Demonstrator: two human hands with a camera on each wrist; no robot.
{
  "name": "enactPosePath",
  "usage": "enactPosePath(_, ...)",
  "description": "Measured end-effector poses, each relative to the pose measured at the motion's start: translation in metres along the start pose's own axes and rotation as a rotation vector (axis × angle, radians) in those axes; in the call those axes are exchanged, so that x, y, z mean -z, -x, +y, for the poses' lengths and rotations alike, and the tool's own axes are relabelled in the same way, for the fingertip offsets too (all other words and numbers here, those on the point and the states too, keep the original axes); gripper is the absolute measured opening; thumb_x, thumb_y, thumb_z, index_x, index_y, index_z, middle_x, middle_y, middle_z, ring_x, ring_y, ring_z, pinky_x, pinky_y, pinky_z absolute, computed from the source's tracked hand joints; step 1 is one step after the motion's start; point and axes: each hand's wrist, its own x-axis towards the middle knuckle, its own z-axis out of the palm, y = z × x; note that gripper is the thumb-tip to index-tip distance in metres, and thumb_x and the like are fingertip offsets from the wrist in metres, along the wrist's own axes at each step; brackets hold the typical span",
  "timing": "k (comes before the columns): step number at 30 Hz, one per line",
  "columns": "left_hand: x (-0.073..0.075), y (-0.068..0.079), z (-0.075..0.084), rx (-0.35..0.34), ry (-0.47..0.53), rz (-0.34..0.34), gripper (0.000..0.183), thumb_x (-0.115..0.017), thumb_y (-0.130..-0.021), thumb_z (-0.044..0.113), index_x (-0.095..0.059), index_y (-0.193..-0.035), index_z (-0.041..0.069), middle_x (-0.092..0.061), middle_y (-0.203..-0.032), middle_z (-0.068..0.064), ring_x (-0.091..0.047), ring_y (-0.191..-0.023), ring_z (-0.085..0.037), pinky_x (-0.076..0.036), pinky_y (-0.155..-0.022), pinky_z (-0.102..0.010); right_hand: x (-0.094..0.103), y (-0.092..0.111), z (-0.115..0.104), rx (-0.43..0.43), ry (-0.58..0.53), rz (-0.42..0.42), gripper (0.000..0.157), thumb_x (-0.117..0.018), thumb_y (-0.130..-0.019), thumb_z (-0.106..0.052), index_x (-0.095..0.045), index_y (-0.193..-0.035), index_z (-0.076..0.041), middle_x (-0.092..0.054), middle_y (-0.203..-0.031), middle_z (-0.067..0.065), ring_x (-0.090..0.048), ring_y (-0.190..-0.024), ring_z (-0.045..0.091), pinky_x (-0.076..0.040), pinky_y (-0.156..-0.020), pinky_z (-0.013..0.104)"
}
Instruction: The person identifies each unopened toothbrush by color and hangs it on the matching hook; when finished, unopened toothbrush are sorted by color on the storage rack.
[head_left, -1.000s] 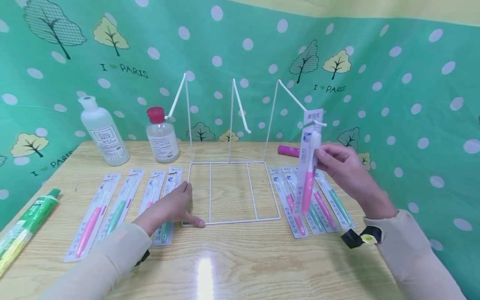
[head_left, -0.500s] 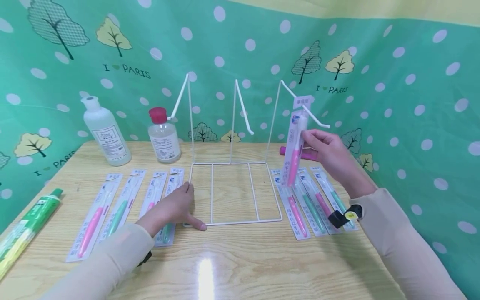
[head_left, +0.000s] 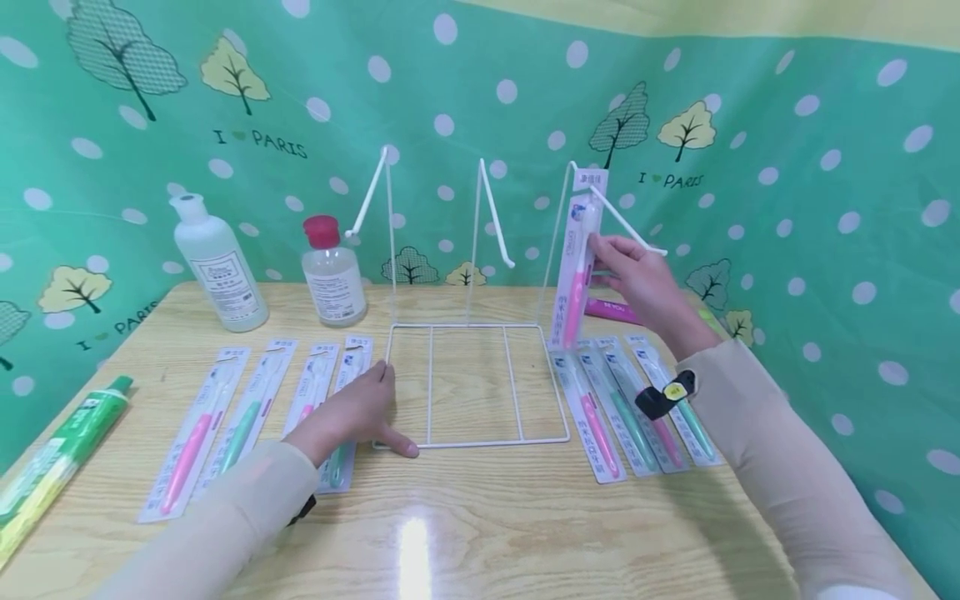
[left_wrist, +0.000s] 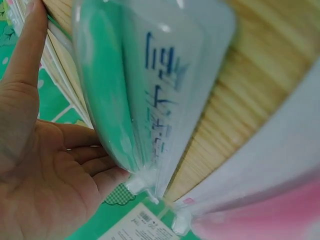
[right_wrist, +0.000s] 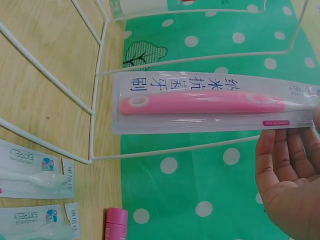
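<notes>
1. Pink shows through the clear plastic of the packed toothbrush, which stands nearly upright at the right-hand hook; the rod seems to pass through the opening near the card's top.
2. Thumb and fingers of my right hand pinch the pack's long edge near the brush head, below the rod.
3. I judge it very light: a stiff handle inside, a thin backing that could bend, and slick plastic that might slip. The edge beside the brush head looks a sound hold, leaving the opening free; squeezing the bubble could dent it.
4. The hook belongs to a white wire rack. My left hand rests at its near left corner, thumb stretched along the front wire, not clenched.
5. Four packs lie right of the rack and four more packs lie left, pink and green.
6. Farther out are a magenta tube, a red-capped bottle, a white bottle and a green toothpaste tube.
</notes>
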Motion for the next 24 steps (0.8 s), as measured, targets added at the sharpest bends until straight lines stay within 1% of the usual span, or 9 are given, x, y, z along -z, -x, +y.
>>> enactPosePath(4,0.003,-0.001,0.003,0.011,-0.003,-0.015,0.135,-0.072,-0.047,0.068,-0.016,-0.137,-0.016,-0.012,-0.143,-0.033,-0.015,-0.131,-0.044,-0.019,-0.107,-0.049,-0.001,-0.008,-0.001,-0.029,0.014,0.020,0.050,-0.056,-0.085,-0.046,-0.055,-0.121,-0.011,-0.054,-0.119,0.011,-0.049,-0.112,0.023,-0.040,-0.098,0.037)
enactPosePath(8,0.005,0.000,0.005,0.024,-0.001,-0.024,0.134,-0.073,-0.048,0.066,-0.015,-0.137,-0.016,-0.011,-0.143,-0.034,-0.014,-0.131,-0.045,-0.018,-0.108,-0.049,-0.003,-0.016,-0.001,-0.033,0.046,0.015,0.051,-0.054,-0.085,-0.047,-0.054,-0.122,-0.012,-0.054,-0.120,0.009,-0.049,-0.112,0.022,-0.038,-0.099,0.038)
enactPosePath(10,0.005,0.001,0.004,0.027,0.002,-0.023,0.134,-0.074,-0.048,0.066,-0.015,-0.136,-0.017,-0.011,-0.143,-0.034,-0.014,-0.131,-0.045,-0.018,-0.107,-0.050,-0.004,-0.020,-0.001,-0.032,0.055,0.012,0.051,-0.053,-0.086,-0.048,-0.054,-0.122,-0.012,-0.054,-0.120,0.008,-0.048,-0.113,0.021,-0.037,-0.100,0.038)
enactPosePath(14,0.003,0.000,0.003,0.029,0.010,-0.022,0.135,-0.074,-0.048,0.066,-0.014,-0.137,-0.016,-0.009,-0.143,-0.034,-0.013,-0.131,-0.045,-0.018,-0.107,-0.050,-0.008,-0.030,-0.002,-0.043,0.031,0.012,0.051,-0.053,-0.086,-0.047,-0.053,-0.124,-0.012,-0.053,-0.121,0.009,-0.047,-0.114,0.022,-0.036,-0.101,0.038)
enactPosePath(18,0.001,-0.001,0.003,0.032,0.014,-0.022,0.136,-0.073,-0.047,0.066,-0.013,-0.137,-0.015,-0.009,-0.143,-0.033,-0.012,-0.132,-0.044,-0.017,-0.108,-0.050,-0.010,-0.037,-0.001,-0.053,0.020,0.033,0.051,-0.052,-0.086,-0.046,-0.053,-0.125,-0.012,-0.053,-0.121,0.009,-0.048,-0.113,0.021,-0.036,-0.101,0.038)
enactPosePath(24,-0.001,-0.003,0.002,0.040,0.031,-0.029,0.137,-0.073,-0.046,0.066,-0.011,-0.139,-0.013,-0.006,-0.145,-0.031,-0.011,-0.133,-0.043,-0.016,-0.108,-0.048,-0.010,-0.045,0.000,-0.040,0.069,0.067,0.051,-0.050,-0.087,-0.047,-0.053,-0.124,-0.012,-0.055,-0.119,0.008,-0.050,-0.111,0.020,-0.038,-0.099,0.037)
